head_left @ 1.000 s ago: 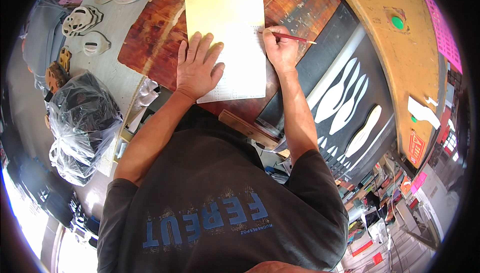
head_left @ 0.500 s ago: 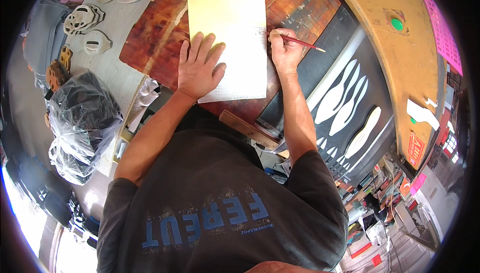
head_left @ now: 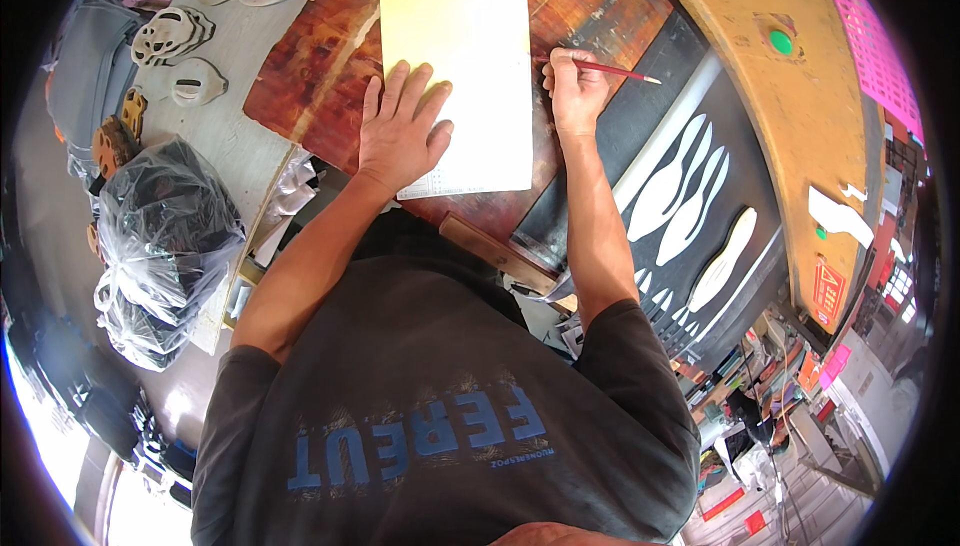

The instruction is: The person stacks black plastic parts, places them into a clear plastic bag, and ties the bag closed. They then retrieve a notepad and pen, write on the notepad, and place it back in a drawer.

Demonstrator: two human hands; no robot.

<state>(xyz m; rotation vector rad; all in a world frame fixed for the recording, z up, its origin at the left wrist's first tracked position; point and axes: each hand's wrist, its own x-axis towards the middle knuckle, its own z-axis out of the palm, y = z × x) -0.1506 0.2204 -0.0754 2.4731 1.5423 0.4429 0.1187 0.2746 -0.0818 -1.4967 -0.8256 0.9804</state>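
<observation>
A pale sheet of paper (head_left: 485, 96) lies upright in front of me on a reddish-brown mottled board. It is bright yellow-white at the top, and most of its print is washed out by glare. Spread flat over its left side, my left hand (head_left: 405, 131) has its fingers apart and pointing away from me. My right hand (head_left: 577, 94) is closed around a slim dark red pencil (head_left: 622, 72), just beyond the sheet's right edge. The pencil's pale pointed end sticks out to the right; its other end shows slightly left of the fingers, toward the paper.
On the left, several pale perforated pieces (head_left: 170, 36) sit on a grey surface, with a plastic-wrapped dark bundle (head_left: 165, 236) nearer me. White slender shapes (head_left: 660, 196) lie on a black sheet at right. Beyond them curves a tan panel (head_left: 750, 96) with a green button (head_left: 780, 42).
My right hand has shifted slightly right, a little away from the paper's edge, with the pencil still in it. My left hand stays flat on the sheet.
</observation>
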